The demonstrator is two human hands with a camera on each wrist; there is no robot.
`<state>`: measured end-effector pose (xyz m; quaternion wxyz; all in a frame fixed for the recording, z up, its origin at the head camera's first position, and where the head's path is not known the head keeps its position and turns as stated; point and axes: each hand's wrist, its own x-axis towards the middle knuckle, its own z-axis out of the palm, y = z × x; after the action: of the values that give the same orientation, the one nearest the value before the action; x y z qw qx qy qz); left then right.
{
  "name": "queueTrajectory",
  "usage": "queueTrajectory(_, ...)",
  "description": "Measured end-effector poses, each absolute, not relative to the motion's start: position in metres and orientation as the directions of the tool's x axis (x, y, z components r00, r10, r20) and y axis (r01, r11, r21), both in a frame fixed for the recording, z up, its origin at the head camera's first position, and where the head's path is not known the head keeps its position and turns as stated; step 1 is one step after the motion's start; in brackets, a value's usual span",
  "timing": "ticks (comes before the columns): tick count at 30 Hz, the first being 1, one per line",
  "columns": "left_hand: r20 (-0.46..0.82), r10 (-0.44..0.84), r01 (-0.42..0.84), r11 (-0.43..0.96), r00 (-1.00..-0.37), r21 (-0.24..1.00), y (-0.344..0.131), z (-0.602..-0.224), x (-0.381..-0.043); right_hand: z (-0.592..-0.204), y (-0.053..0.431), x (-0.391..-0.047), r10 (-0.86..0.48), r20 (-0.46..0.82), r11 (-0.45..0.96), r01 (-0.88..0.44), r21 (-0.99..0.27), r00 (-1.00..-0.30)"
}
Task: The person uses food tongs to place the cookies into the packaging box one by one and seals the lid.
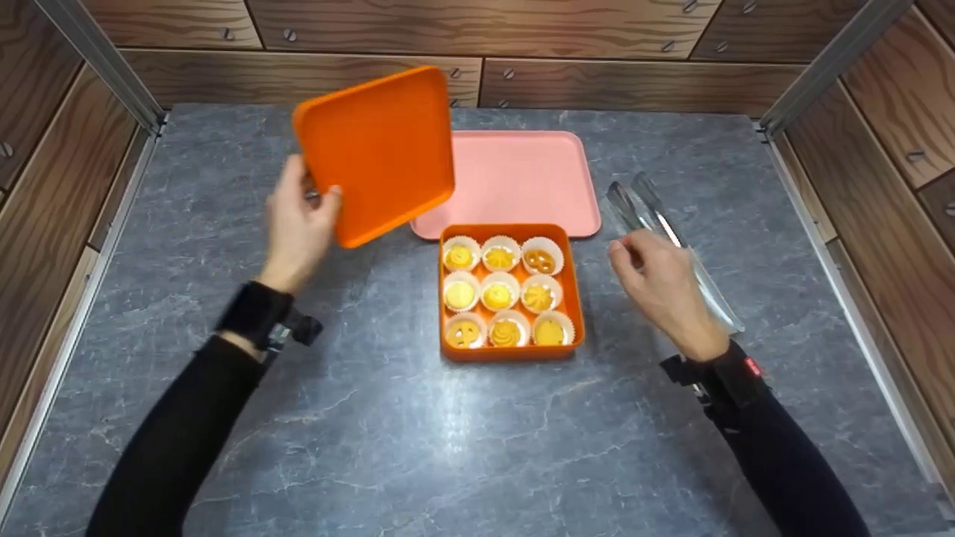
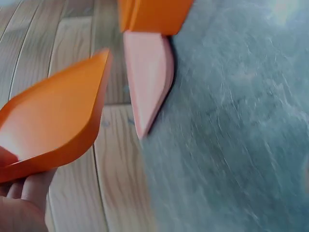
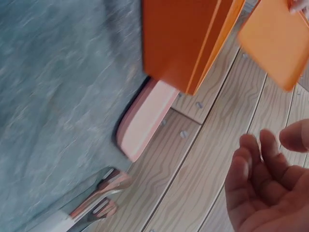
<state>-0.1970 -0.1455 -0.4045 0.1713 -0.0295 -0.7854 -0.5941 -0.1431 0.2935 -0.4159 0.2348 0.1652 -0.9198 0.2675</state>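
My left hand [image 1: 298, 216] grips a square orange lid [image 1: 380, 153] by its left edge, thumb on the inner face and fingers behind. The lid is raised and tilted, left of and beyond the orange box [image 1: 515, 353]. That box stands uncovered on the table, with several yellow cookies [image 1: 498, 296] in white paper cups, in three rows of three. Right of the box, my right hand [image 1: 660, 287] hovers with fingers loosely curled and nothing in them; the right wrist view shows the bare palm [image 3: 270, 203]. Metal tongs [image 1: 716, 298] lie partly under that hand in the head view.
A pink tray [image 1: 522, 179] lies flat behind the box, its left part hidden by the lid. The grey marbled tabletop [image 1: 448, 447] is bounded by wood-patterned panels [image 1: 373, 74] at the back and both sides, with metal strips at the corners.
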Motion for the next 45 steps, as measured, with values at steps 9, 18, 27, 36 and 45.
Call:
queueTrajectory(9,0.752,0.065,0.679,0.486,-0.656,0.551,-0.098,-0.416,-0.194,-0.402,0.264,-0.151,-0.148,0.348,0.696,-0.348,-0.629,-0.926)
queueTrajectory(18,0.874,0.276,0.878,0.391,-0.399,0.277,-0.073,-0.422,-0.184,-0.395,0.257,-0.159,-0.140,0.127,0.491,-0.181,-0.852,-0.982)
queueTrajectory(27,0.870,0.423,0.932,0.349,-0.252,0.100,-0.061,-0.422,-0.182,-0.395,0.255,-0.161,-0.133,-0.061,0.052,0.054,-0.997,-0.989)
queueTrajectory(36,0.861,0.461,0.933,0.357,-0.217,0.044,-0.055,-0.434,-0.182,-0.392,0.266,-0.163,-0.273,-0.305,-0.232,0.370,-0.899,-0.912)
queueTrajectory(45,0.576,0.162,0.593,0.339,-0.802,0.731,-0.053,-0.440,-0.165,-0.404,0.272,-0.156,-0.297,-0.251,-0.303,0.340,-0.890,-0.921)
